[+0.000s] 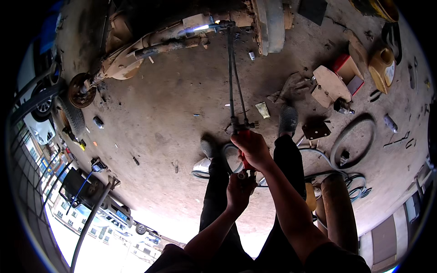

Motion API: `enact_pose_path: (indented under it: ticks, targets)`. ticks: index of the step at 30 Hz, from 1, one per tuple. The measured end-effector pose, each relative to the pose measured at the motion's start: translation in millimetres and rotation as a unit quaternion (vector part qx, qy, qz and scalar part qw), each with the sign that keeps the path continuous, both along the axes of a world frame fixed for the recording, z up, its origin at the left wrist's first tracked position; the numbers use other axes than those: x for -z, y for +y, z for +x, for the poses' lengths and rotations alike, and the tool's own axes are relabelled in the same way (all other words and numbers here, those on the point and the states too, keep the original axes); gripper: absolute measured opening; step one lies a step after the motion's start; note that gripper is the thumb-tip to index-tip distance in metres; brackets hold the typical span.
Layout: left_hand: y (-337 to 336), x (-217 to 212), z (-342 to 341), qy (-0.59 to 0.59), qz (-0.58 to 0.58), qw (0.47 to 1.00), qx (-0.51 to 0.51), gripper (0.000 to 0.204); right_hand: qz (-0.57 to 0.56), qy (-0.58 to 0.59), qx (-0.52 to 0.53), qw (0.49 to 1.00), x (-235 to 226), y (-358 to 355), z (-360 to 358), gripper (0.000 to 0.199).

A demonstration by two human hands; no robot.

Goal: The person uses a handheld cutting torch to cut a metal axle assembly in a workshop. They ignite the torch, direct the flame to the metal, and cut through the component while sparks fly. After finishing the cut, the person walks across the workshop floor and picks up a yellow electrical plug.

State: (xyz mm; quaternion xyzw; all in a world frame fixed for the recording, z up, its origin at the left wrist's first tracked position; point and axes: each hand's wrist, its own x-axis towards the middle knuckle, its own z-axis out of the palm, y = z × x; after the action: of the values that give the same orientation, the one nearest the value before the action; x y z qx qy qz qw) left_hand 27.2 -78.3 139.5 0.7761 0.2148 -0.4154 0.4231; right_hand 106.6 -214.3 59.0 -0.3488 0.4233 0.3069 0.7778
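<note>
A lit cutting torch (231, 82) with long twin tubes and a red handle reaches away from me. My right hand (255, 149) is wrapped round the red handle. Lower down, my left hand (239, 193) closes on the torch's rear end by the valve and hose fittings; some fingers are hidden. At the far end, the torch head sends a bright blue-white flame (201, 27) leftward along a rusty vehicle axle (170, 43). A round hub (82, 90) ends the axle at left, and a big brake drum (274, 27) stands at right.
Grey hoses (325, 157) curl over the floor around my feet to a rusty gas cylinder (340, 211) at right. An open cardboard box (330, 84), a tan jug (382, 68), a metal plate with holes (316, 130) and scattered tools lie right. A tyre (70, 116) stands left.
</note>
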Motion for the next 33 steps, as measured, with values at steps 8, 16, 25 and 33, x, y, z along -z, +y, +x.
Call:
enact_pose_path:
  ticks: [8, 16, 25, 33]
  targets:
    - [-5, 3, -3, 0.03, -0.045, 0.992, -0.115, 0.039, 0.018, 0.007, 0.002, 1.0, 1, -1, 5, 0.027]
    - [-9, 11, -6, 0.033, 0.021, 0.999, -0.032, 0.04, 0.003, 0.003, -0.003, 1.0, 7, -7, 4, 0.026]
    - [-13, 17, -10, 0.005, -0.003, 0.999, -0.038, 0.041, 0.004, 0.009, -0.014, 1.0, 6, -15, 8, 0.029]
    - [-20, 10, -5, -0.022, 0.003, 1.0, -0.016, 0.041, -0.003, -0.026, -0.002, 1.0, 14, -19, 0, 0.029]
